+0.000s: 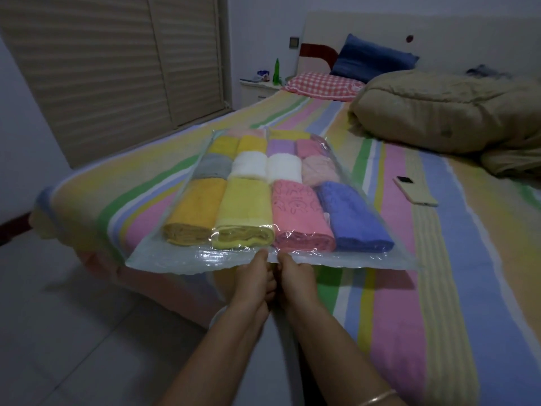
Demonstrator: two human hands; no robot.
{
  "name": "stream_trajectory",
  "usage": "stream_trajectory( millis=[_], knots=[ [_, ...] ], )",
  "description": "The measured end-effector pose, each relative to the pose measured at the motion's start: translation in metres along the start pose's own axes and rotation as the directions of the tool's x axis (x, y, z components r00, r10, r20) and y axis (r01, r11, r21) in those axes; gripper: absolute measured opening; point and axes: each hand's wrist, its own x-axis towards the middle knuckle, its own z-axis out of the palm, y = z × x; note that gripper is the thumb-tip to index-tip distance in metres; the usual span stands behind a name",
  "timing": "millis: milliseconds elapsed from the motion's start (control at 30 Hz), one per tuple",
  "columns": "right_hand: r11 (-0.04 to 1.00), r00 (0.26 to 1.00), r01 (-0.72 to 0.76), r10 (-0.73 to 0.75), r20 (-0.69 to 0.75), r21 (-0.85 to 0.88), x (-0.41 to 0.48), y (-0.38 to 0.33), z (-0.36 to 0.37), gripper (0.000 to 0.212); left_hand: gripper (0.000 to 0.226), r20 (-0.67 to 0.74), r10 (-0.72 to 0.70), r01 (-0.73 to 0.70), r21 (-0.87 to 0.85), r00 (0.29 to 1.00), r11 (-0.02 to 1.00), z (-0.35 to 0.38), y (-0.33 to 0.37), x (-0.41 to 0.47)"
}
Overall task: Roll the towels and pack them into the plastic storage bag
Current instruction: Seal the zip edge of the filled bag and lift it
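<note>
The plastic storage bag (181,260) lies flat near the left near corner of the bed (456,259), with its mouth towards the person. The left hand (254,276) and right hand (295,275) sit side by side, each pinching the middle of the bag's near lip, probably to press the seal shut from the centre outward. The rolled towels (244,213) lie in tight rows, likely so the bag stays flat. Three rows of four are clear, twelve in all (a further row at the far end is too faint to count). Packing looks finished. One phone (415,191) lies towards the right edge, and one bundled duvet (439,112) and two pillows (322,85) at the head.
</note>
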Motion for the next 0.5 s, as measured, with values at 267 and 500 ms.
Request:
stream_trajectory(
  millis=[267, 500],
  knots=[
    [0.991, 0.998, -0.064, 0.062, 0.02, 0.119, -0.003, -0.004, -0.003, 0.018, 0.045, -0.009, 0.018, -0.018, -0.02, 1.0, 1.0, -0.051, 0.016, 0.011],
    [0.993, 0.997, -0.078, 0.079, -0.003, 0.091, -0.01, -0.009, -0.009, 0.016, 0.048, -0.027, 0.068, -0.067, 0.04, 0.997, 0.997, -0.093, 0.027, 0.018]
  ],
)
